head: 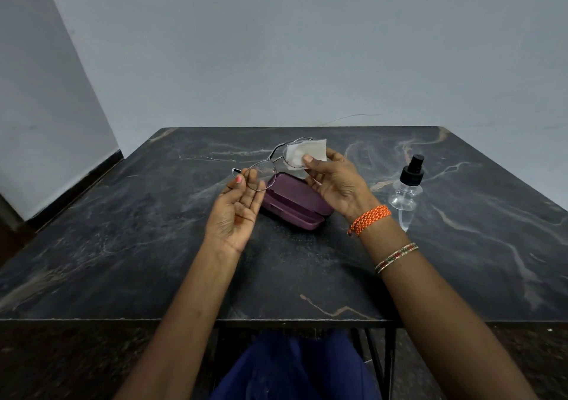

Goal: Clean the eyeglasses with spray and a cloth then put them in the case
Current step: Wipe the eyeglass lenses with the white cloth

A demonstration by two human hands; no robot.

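Thin metal-framed eyeglasses are held in the air above the table's middle. My left hand pinches the rim of the near lens, palm turned up. My right hand pinches a small white cloth over the far lens, thumb on top. Below the hands a purple glasses case lies open on the table. A clear spray bottle with a black pump top stands to the right of my right wrist.
The dark marble table reaches the grey wall at the back. Its front edge runs just above my lap. Bracelets circle my right wrist.
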